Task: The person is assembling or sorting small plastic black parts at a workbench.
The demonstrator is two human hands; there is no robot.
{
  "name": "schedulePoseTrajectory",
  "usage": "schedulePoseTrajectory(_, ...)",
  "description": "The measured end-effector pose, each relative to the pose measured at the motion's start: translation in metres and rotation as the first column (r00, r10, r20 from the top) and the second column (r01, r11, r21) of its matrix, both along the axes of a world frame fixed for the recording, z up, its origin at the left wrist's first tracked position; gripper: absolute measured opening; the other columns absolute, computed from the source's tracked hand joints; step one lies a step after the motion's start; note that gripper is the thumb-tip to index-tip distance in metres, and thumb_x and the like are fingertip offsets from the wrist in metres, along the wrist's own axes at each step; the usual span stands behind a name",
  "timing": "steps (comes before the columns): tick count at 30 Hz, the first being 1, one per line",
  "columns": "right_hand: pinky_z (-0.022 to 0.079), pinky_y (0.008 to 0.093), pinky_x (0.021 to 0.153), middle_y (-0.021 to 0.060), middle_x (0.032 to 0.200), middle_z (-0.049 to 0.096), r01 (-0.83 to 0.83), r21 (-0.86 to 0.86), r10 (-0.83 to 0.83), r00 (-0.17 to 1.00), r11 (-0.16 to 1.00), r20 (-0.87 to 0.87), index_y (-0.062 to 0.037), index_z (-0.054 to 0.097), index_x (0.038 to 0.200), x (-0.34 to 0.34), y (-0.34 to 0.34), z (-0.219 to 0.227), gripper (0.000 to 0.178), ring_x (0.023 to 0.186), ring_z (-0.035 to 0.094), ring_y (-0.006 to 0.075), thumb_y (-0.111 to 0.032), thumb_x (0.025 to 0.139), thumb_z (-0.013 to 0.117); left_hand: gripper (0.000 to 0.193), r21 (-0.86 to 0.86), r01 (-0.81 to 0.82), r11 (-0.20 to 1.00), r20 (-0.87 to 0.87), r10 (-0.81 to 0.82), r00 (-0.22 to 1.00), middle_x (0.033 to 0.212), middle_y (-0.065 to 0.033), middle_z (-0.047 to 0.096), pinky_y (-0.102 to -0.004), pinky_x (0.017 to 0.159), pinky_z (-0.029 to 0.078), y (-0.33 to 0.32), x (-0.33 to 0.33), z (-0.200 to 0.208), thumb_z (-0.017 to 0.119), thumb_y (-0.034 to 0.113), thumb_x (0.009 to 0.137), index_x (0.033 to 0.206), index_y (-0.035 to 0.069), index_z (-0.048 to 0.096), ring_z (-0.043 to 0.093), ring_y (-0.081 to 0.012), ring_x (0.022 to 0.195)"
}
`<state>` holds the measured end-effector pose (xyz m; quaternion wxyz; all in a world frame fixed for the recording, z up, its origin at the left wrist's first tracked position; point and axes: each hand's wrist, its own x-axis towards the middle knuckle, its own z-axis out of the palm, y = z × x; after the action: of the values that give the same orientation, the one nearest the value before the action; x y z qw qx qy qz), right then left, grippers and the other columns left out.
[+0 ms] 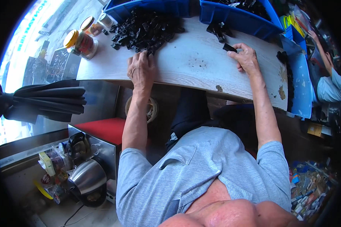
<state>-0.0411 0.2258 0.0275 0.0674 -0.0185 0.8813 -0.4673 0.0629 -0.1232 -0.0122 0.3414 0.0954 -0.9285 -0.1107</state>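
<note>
A heap of small black plastic parts (144, 32) lies on the pale wooden table (185, 62). My left hand (141, 69) rests at the heap's near edge, back of the hand up. Its fingers are curled down against the parts, and what lies under the fingertips is hidden. Over the right side of the table, my right hand (247, 60) pinches one black plastic part (229, 47) between thumb and fingers. Just beyond it sits a smaller cluster of black parts (219, 31).
Two blue bins (151, 8) (238, 20) stand along the far edge. A blue tray (301, 81) borders the right side. Lidded jars (83, 44) stand far left by the window. A steel kettle (88, 177) is low left. Another person's arm (324, 53) shows far right.
</note>
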Motion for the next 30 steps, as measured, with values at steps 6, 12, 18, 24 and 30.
schedulePoseTrajectory(6, 0.046, 0.0216, 0.040, 0.0017, 0.061, 0.061, 0.040, -0.107, -0.035, 0.998, 0.993, 0.045, -0.0056, 0.067, 0.113, -0.001, 0.002, -0.005, 0.037, 0.045, 0.054, 0.0072, -0.024, 0.083, 0.080, 0.016, 0.124, 0.108, 0.986, -0.079, -0.098, 0.992, 0.092, -0.0101, 0.072, -0.0390, 0.078, 0.052, 0.012, -0.002, -0.001, 0.077, 0.014, 0.081, 0.096, 0.009, 0.074, 0.066, -0.0306, 0.084)
schedulePoseTrajectory(12, 0.056, 0.0260, 0.044, 0.0011, 0.059, 0.058, 0.201, -0.312, -0.156, 0.974, 0.929, 0.163, -0.0048, 0.067, 0.112, -0.005, 0.016, -0.001, 0.039, 0.048, 0.060, 0.0101, -0.022, 0.081, 0.082, 0.013, 0.201, 0.363, 0.910, -0.128, -0.343, 0.931, 0.082, -0.0104, 0.067, -0.0412, 0.074, 0.052, 0.050, -0.011, -0.003, 0.072, 0.007, 0.077, 0.088, 0.007, 0.066, 0.065, -0.0318, 0.082)
schedulePoseTrajectory(18, 0.059, 0.0305, 0.049, -0.0001, 0.055, 0.050, 0.452, -0.401, -0.392, 0.892, 0.797, 0.227, -0.0046, 0.068, 0.109, -0.020, 0.069, -0.001, 0.036, 0.047, 0.060, 0.0149, -0.021, 0.081, 0.083, 0.010, 0.138, 0.412, 0.901, 0.016, -0.418, 0.908, 0.085, -0.0113, 0.069, -0.0430, 0.072, 0.054, 0.086, -0.015, 0.004, 0.069, 0.006, 0.080, 0.088, 0.007, 0.064, 0.065, -0.0324, 0.083)
schedulePoseTrajectory(24, 0.061, 0.0353, 0.057, 0.0061, 0.066, 0.053, 0.675, -0.406, -0.683, 0.714, 0.616, 0.152, -0.0043, 0.068, 0.113, -0.030, 0.114, -0.004, 0.039, 0.059, 0.063, 0.0212, -0.022, 0.081, 0.083, 0.020, 0.137, 0.436, 0.890, 0.121, -0.451, 0.884, 0.094, -0.0096, 0.072, -0.0411, 0.077, 0.054, 0.105, -0.024, 0.012, 0.071, 0.012, 0.083, 0.103, 0.010, 0.069, 0.065, -0.0315, 0.088)
schedulePoseTrajectory(30, 0.059, 0.0303, 0.050, 0.0004, 0.061, 0.050, 0.429, -0.361, -0.374, 0.903, 0.828, 0.213, -0.0076, 0.069, 0.113, -0.018, 0.038, 0.007, 0.037, 0.052, 0.059, 0.0141, -0.026, 0.084, 0.081, 0.023, 0.111, 0.454, 0.884, 0.112, -0.465, 0.878, 0.101, -0.0068, 0.074, -0.0393, 0.077, 0.054, 0.113, -0.036, 0.008, 0.070, 0.013, 0.086, 0.109, 0.011, 0.071, 0.066, -0.0298, 0.088)
